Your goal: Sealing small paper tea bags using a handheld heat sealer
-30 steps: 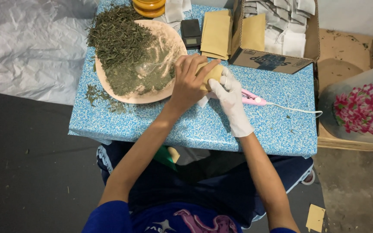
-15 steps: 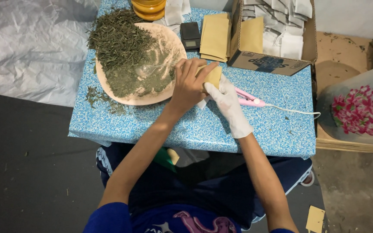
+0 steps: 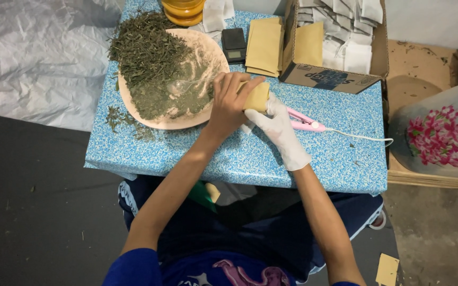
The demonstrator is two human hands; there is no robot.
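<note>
While both hands meet over the blue speckled table, they hold one small tan packet.
Left hand, bare, fingers curled shut round the packet's left side; right hand, white-gloved, fingers closed under its right edge. Packet sits just beside the round pink tray of dried green leaves. Pink corded tool lies behind the gloved hand. Stack of flat tan envelopes and small black scale at the far edge; open cardboard box, dark blue label on its side, holds white sachets.
</note>
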